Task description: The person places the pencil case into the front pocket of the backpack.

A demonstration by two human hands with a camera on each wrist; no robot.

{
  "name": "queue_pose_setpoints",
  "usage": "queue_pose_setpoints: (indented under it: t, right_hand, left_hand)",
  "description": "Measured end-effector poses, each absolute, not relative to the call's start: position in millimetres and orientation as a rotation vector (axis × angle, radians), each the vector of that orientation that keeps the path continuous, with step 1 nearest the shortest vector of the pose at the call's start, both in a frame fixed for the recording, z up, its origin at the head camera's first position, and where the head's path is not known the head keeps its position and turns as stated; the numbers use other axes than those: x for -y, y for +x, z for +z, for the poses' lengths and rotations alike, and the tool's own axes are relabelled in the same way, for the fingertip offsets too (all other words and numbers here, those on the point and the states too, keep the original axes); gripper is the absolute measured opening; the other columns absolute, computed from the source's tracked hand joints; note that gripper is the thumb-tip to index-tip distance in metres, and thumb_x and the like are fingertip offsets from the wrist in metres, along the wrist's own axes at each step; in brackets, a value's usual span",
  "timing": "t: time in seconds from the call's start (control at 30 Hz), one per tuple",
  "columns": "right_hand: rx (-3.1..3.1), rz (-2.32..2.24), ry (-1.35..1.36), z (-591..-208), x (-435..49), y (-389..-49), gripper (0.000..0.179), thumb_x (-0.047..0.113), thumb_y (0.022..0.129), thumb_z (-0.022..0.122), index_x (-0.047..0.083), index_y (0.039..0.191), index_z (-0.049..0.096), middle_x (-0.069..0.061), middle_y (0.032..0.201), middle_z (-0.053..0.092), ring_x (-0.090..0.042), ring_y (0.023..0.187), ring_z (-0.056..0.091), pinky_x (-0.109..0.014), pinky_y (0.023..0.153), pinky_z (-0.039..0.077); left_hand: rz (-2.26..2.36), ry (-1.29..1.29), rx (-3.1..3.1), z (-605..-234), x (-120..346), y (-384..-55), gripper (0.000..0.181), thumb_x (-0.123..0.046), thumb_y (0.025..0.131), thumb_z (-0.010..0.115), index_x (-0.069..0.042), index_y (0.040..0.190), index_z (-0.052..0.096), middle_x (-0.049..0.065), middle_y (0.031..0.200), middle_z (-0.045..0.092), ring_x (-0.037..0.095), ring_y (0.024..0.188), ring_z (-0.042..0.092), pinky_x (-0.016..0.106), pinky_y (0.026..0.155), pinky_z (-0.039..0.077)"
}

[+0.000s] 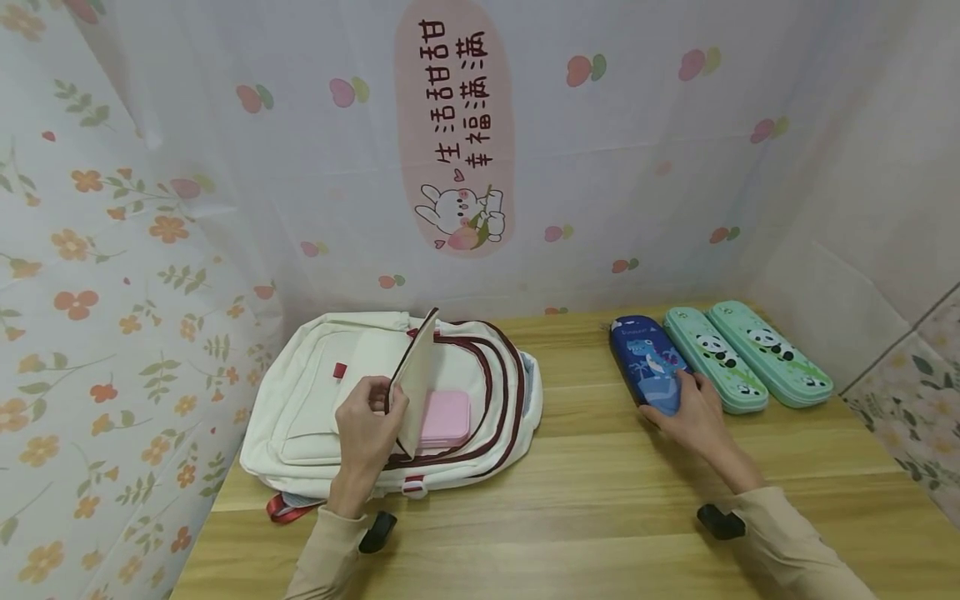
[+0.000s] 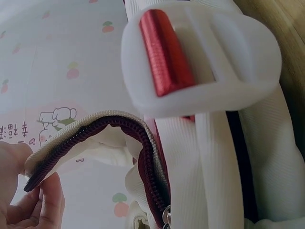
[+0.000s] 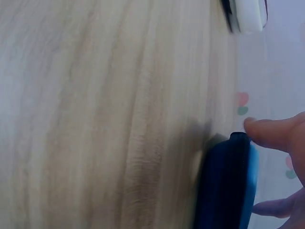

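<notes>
A white backpack [image 1: 307, 400] with dark red zips lies on its back on the left of the table. My left hand [image 1: 367, 433] pinches the edge of its front pocket flap [image 1: 415, 392] and holds it up; the left wrist view shows thumb and fingers on the flap's zipped edge [image 2: 86, 126]. Inside the opened pocket sits a pink case [image 1: 447, 417]. Over on the right, my right hand [image 1: 690, 417] grips the near end of a blue dinosaur pencil case [image 1: 648, 358], thumb and fingers on opposite sides. The right wrist view shows only part of this blue case [image 3: 224, 186].
Two green panda pencil cases [image 1: 716, 358] [image 1: 772, 354] lie side by side, right of the blue one. A printed curtain [image 1: 637, 167] hangs behind the wooden table [image 1: 570, 517]. A white buckle with a red strap [image 2: 167, 52] is on the backpack's near side.
</notes>
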State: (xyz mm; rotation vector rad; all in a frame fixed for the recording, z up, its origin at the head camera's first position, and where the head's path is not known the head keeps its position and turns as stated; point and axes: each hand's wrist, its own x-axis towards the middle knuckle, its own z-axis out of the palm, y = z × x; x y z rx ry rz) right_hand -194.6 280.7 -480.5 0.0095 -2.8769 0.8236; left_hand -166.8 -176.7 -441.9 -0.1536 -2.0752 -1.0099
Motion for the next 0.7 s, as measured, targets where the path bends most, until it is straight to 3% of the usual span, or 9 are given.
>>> queue_pose_setpoints:
  t: [0.33,0.7]
  right_hand:
    - [2.922,0.853,-0.180,-486.7,-283.1,-191.2,0.110,0.033,0.079,0.085,-0.026,0.143,0.017,-0.055,0.128,0.031,-0.061,0.114,0.035,-0.070,0.096,0.037]
    - [2.917,0.757,-0.235,-485.8,-284.0,-193.4,0.107,0.037,0.076,0.085,-0.031,0.134,0.026,-0.053,0.117,0.038,-0.062,0.105,0.044,-0.067,0.085,0.042]
  left_hand:
    - [-0.996,-0.161,2.072,-444.3,178.2,-166.2,0.007,0.000,0.081,0.070,0.003,0.087,0.067,0.011,0.071,0.067,0.015,0.056,0.061,0.011,0.057,0.047]
    - [-0.983,-0.184,2.056,-445.5,178.9,-166.8,0.006,0.001,0.081,0.069,0.004,0.087,0.068,0.011,0.071,0.067,0.016,0.056,0.061,0.014,0.056,0.048]
